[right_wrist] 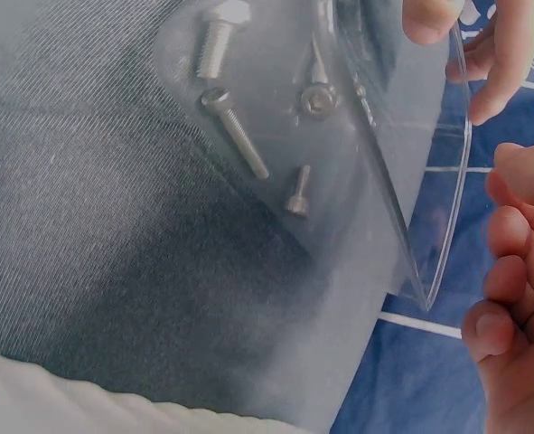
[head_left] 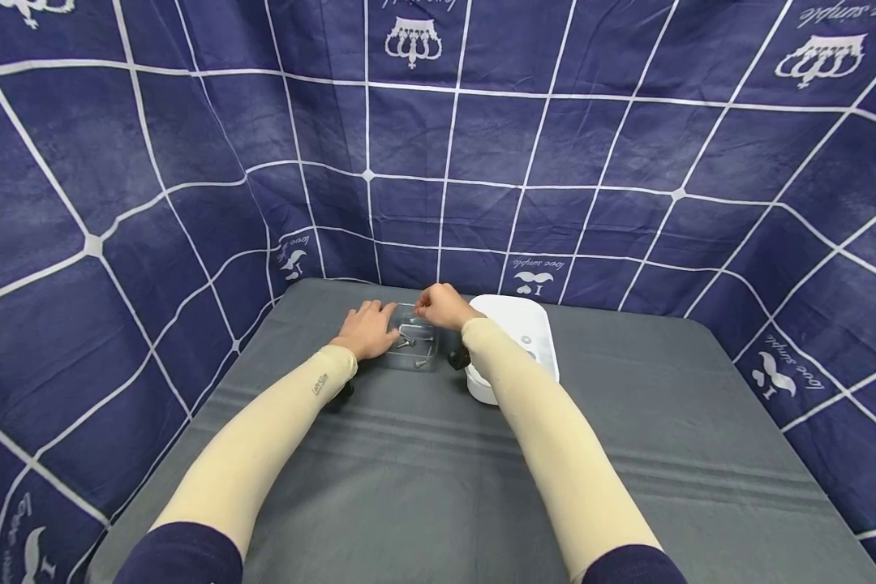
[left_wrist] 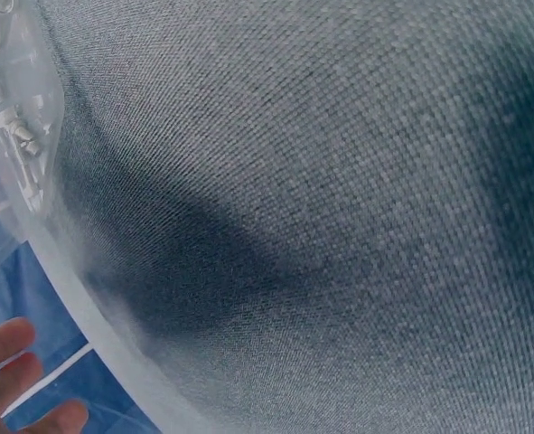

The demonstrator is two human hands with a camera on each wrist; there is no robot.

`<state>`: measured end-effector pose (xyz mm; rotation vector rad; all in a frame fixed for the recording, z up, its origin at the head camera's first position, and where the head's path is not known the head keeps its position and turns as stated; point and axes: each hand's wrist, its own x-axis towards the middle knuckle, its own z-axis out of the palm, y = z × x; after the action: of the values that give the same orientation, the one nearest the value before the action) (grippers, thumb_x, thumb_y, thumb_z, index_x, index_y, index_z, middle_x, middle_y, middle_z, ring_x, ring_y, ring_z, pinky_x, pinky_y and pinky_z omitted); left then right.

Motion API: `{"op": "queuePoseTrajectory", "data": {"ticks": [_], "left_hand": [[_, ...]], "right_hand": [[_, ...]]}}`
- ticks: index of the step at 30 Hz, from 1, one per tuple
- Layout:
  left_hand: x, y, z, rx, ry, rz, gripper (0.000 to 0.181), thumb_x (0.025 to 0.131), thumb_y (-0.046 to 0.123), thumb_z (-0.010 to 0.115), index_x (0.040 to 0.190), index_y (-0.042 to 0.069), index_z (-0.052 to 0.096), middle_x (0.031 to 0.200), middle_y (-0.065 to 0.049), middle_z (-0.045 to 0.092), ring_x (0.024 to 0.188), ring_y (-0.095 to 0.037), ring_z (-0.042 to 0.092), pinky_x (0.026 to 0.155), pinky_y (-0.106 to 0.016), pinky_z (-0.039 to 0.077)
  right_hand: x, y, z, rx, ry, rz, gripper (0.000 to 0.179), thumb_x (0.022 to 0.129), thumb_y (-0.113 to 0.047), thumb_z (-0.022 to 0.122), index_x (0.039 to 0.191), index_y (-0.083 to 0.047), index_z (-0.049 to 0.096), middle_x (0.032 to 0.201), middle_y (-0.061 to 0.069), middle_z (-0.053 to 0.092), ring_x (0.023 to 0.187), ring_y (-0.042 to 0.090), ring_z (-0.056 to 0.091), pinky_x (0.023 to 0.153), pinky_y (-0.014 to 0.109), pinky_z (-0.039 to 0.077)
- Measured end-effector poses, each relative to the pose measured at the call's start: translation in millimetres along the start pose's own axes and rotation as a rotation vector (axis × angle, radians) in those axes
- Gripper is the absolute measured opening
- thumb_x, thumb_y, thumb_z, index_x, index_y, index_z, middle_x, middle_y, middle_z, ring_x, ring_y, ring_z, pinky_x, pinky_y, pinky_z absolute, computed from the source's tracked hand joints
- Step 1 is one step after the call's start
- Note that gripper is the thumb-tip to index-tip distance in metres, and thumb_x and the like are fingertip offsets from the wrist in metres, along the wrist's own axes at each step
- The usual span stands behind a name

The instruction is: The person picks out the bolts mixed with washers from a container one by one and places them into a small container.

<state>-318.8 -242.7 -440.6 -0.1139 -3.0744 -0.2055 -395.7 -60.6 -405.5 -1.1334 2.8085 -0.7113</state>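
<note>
A clear plastic box (head_left: pixel 411 363) stands toward the back of the grey table with several metal bolts and screws inside. In the right wrist view a hex-head bolt (right_wrist: pixel 217 41), a long screw (right_wrist: pixel 237 133) and a short screw (right_wrist: pixel 299 193) show through it. My left hand (head_left: pixel 367 330) rests at the box's left rim, fingers loosely spread. Over the back right part of the box is my right hand (head_left: pixel 441 307), its fingers curled in and the thumb close to the index finger. Nothing shows between those fingertips.
To the right of the box stands a white tray (head_left: pixel 549 324) holding a few small round washers (head_left: pixel 527 340), partly covered by my right forearm. A blue cloth curtain (head_left: pixel 482 146) with white lines rises behind the grey table (head_left: pixel 401 487).
</note>
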Motion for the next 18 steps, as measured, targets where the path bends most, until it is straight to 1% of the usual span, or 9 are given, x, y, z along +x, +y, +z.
{"op": "queuePoseTrajectory", "data": {"ticks": [4,10,14,18], "left_hand": [[-0.9,-1.2,0.2,0.012,0.003,0.011,0.064,0.097,0.041,0.055,0.153,0.013,0.042,0.143,-0.019,0.051,0.138,-0.036,0.043,0.108,-0.061,0.036],[-1.9,-1.2,-0.6,0.023,-0.011,0.023,0.065,0.097,0.042,0.056,0.153,0.012,0.042,0.145,-0.02,0.049,0.139,-0.037,0.041,0.109,-0.063,0.034],[-0.4,0.7,-4.9,0.048,0.002,0.047,0.066,0.097,0.041,0.057,0.152,0.009,0.043,0.147,-0.021,0.047,0.139,-0.038,0.04,0.109,-0.063,0.034],[4.5,5.1,-8.4,0.051,0.029,0.073,0.064,0.097,0.04,0.057,0.151,0.008,0.045,0.148,-0.021,0.047,0.14,-0.037,0.04,0.109,-0.062,0.035]], "right_hand": [[-4.6,2,-1,0.016,0.035,-0.009,0.011,0.092,-0.015,0.069,0.092,-0.01,0.079,0.09,0.001,0.077,0.077,0.013,0.067,0.075,0.027,0.054],[-12.2,6,-2,0.011,0.042,0.005,0.012,0.093,-0.016,0.069,0.094,-0.009,0.078,0.092,0.002,0.077,0.083,0.016,0.067,0.081,0.03,0.053],[-16.4,9,-5,0.028,0.057,-0.003,0.012,0.092,-0.014,0.069,0.094,-0.008,0.079,0.092,0.002,0.078,0.083,0.016,0.068,0.08,0.031,0.054],[-18.9,11,-10,0.012,0.071,-0.01,0.013,0.092,-0.015,0.069,0.095,-0.008,0.079,0.092,0.001,0.078,0.083,0.015,0.068,0.08,0.03,0.054]]}}
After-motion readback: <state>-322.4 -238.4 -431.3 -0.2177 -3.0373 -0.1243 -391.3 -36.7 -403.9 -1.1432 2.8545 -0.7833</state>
